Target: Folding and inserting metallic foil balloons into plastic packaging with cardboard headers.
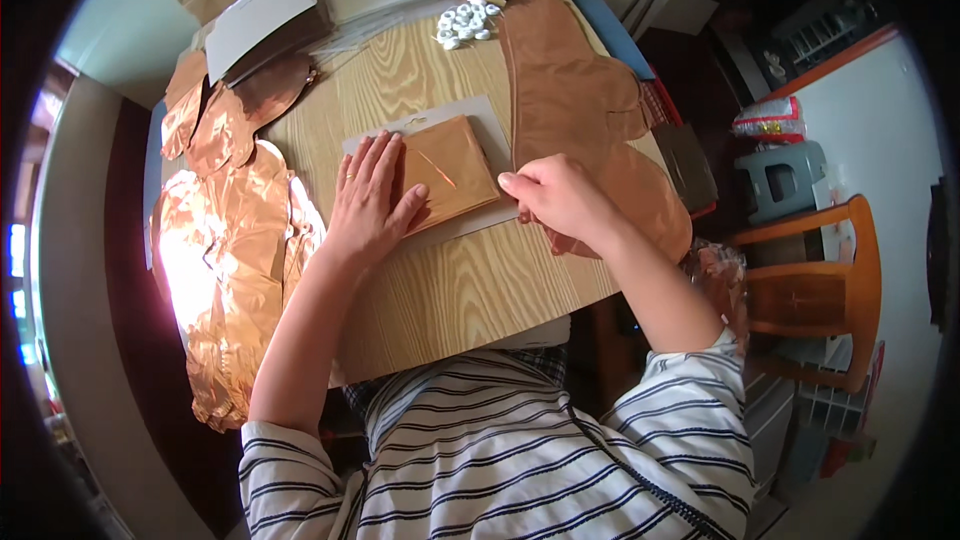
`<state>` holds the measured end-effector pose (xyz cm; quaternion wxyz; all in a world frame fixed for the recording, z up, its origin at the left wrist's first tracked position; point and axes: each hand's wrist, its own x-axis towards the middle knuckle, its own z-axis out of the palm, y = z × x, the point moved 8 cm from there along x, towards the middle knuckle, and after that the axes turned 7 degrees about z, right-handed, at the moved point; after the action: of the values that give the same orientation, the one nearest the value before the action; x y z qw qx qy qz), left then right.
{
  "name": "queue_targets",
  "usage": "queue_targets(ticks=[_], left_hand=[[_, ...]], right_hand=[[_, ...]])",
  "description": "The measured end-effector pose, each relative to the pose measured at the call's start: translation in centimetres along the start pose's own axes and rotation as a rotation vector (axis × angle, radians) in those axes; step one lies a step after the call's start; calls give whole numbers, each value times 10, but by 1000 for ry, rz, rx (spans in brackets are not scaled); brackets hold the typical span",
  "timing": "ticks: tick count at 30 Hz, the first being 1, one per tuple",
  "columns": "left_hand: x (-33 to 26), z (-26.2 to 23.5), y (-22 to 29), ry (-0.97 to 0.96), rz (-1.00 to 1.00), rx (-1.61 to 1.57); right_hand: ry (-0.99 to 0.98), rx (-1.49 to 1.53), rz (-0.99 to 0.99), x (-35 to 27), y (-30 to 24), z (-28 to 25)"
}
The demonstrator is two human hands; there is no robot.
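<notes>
A folded copper-coloured foil balloon (460,155) lies on a pale grey card (483,112) near the middle of the table. A thin bright orange line crosses its top face. My left hand (368,195) rests flat on the left part of the folded foil, fingers stretched out. My right hand (555,195) is closed just off the card's right edge, thumb against the curled fingers. What it pinches, if anything, is hidden. Beneath and beyond this hand, a large flat copper foil balloon (565,70) spreads along the table's right side.
More crumpled copper foil balloons (225,230) hang over the table's left edge. Several small white rolls (468,22) lie at the far side, near clear bags (375,32) and a white card stack (262,20). A wooden chair (858,280) stands to the right.
</notes>
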<state>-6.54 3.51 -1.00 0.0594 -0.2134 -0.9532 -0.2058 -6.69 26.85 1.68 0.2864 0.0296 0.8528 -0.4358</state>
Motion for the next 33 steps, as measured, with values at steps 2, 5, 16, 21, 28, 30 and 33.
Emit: queue_targets(ticks=[2,5,16,21,28,30,33], left_hand=[[1,1,1,-15,5,6],[4,1,1,-17,23,10],[3,3,2,-7,72,49],[2,6,-5,10,56,-15],[1,4,-6,32,79,-50],[1,5,-4,30,77,-42],[1,5,-3,19,58,-37]], right_hand=[[-93,61,73,1,4,7],[-119,269,46,25,29,23],[-33,362,-6,21,17,24],[-49,379,50,36,20,26],[-248,536,281,30,36,40],[-276,542,312,26,38,44],[-286,542,314,27,36,48]])
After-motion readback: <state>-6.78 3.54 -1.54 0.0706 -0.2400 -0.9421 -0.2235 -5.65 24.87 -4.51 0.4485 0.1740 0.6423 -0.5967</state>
